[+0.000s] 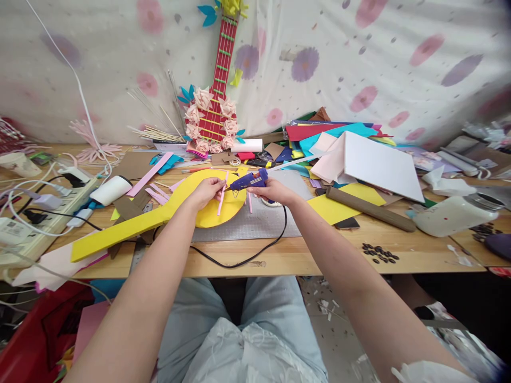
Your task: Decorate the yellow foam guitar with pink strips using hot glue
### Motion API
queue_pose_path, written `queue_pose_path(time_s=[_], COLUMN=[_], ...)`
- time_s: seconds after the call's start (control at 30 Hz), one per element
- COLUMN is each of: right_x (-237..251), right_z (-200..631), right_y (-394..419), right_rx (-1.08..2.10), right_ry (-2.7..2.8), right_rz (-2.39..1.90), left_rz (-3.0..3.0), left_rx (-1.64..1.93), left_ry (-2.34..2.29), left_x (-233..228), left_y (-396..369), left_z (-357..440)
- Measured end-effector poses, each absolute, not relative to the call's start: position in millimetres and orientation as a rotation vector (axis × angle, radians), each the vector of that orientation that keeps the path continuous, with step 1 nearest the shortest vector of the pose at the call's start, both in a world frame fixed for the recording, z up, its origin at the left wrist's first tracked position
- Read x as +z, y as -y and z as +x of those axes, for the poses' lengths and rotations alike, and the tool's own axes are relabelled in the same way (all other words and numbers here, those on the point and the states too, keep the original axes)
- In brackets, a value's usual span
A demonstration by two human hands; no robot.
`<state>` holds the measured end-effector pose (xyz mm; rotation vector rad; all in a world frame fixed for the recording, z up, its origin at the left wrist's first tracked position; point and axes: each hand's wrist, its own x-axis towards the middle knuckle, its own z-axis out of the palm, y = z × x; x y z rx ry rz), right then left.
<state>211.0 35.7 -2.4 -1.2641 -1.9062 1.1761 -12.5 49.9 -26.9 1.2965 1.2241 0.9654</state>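
Left hand (206, 191) pinches pink strip (222, 196) beside right hand's (273, 190) glue gun (248, 181)

The left hand (207, 191) is pinching a pink strip (222, 194) over the yellow guitar cutout (159, 215); the right hand (275, 190) is gripping a blue glue gun (249, 181), its nozzle pointing at the strip; its black cord (247, 258) is trailing across the grey mat (263, 221).
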Motion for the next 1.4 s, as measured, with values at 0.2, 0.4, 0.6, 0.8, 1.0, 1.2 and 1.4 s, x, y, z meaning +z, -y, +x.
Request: queue_pose_path(time_s=[0.2,0.4,0.6,0.8,1.0,1.2,1.4], right_x=[5.2,7.6,5.4,4.0,1.2,0.6,-3.9], right_z=[210.6,214.6,214.0,213.9,214.0,213.8,215.0], right_y=[-32.7,-29.4,-28.1,-29.5,-32.7,-32.5,-35.1], right_rx=[1.193,1.25,1.192,1.159,1.162,1.212,1.221], right_ry=[1.907,1.953,1.969,2.013,1.974,1.87,1.833], right_rz=[-1.296,-1.229,-1.271,-1.31,-1.32,-1.313,-1.3], left_rz=[1.282,1.315,1.36,1.373,1.344,1.329,1.341], left_rx=[0.929,0.918,0.926,0.905,0.901,0.882,0.865], left_ry=[-1.241,-1.226,-1.214,-1.224,-1.231,-1.219,-1.229], left_x=[-22.0,-23.5,-26.2,-24.7,-22.4,-20.6,-18.2], left_y=[-45.2,-45.5,-47.2,-47.2,-45.3,-44.5,-43.6], left_z=[-10.5,-12.1,-13.7,-13.9,-12.5,-11.9,-12.0])
